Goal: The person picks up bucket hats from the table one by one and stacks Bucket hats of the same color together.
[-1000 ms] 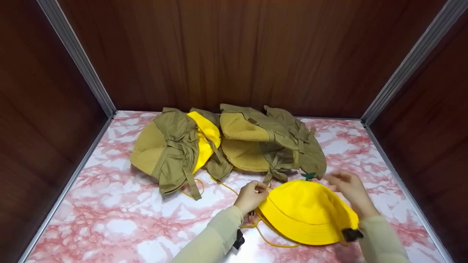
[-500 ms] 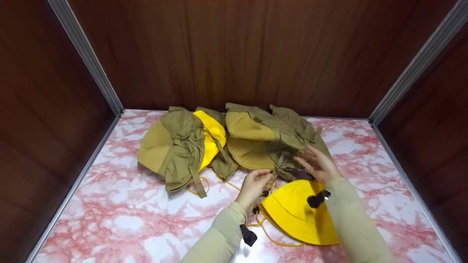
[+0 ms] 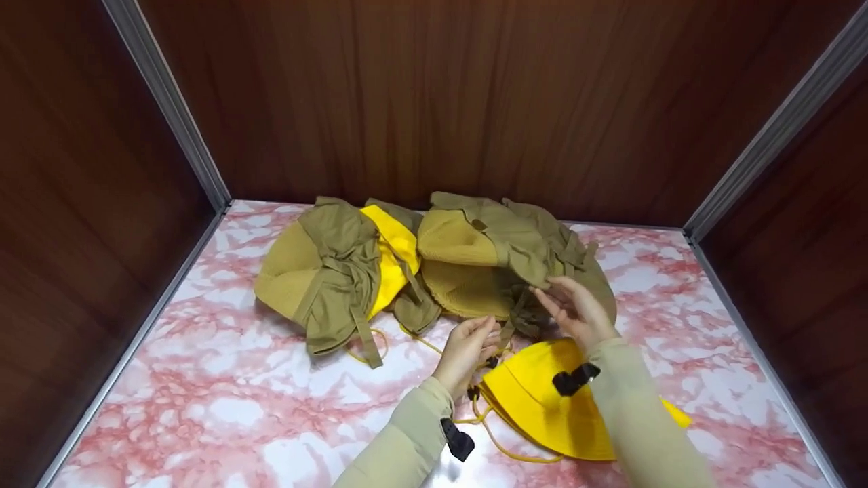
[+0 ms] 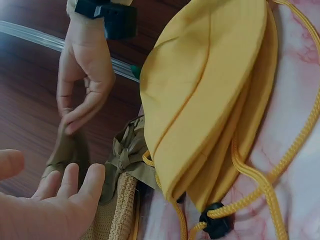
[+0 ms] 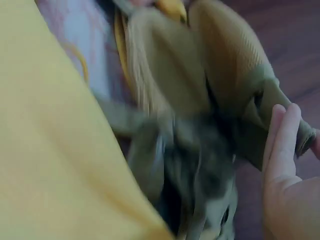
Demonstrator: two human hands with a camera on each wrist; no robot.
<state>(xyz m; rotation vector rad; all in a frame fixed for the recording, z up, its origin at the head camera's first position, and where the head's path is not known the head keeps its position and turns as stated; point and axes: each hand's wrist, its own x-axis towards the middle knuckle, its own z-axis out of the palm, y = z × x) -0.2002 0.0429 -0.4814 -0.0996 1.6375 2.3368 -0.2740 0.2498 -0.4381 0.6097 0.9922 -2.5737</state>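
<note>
An olive sun hat (image 3: 454, 240) with a mesh crown lies on its side at the back, right of the middle, its opening facing right. My right hand (image 3: 576, 312) pinches the edge of its cloth flap (image 3: 532, 261) between thumb and fingers; the left wrist view shows this olive cloth (image 4: 67, 147) drawn up to the fingertips. My left hand (image 3: 468, 349), fingers loosely extended and holding nothing, hovers just in front of the hat. Below my right forearm lies a yellow bucket hat (image 3: 536, 386), partly hidden by the sleeve, its yellow cord (image 4: 270, 187) and black toggle (image 4: 216, 220) beside it.
To the left sits another olive hat (image 3: 288, 274) with long ties, and a yellow hat (image 3: 390, 271) is tucked against it. Brown wood-grain panels (image 3: 420, 102) enclose the back and sides of the pink-and-white marbled table (image 3: 203, 379).
My right hand has gone from beside the yellow hat up and left to the olive hat, taken its flap edge and drawn it leftward. My left hand has moved off the yellow hat's brim.
</note>
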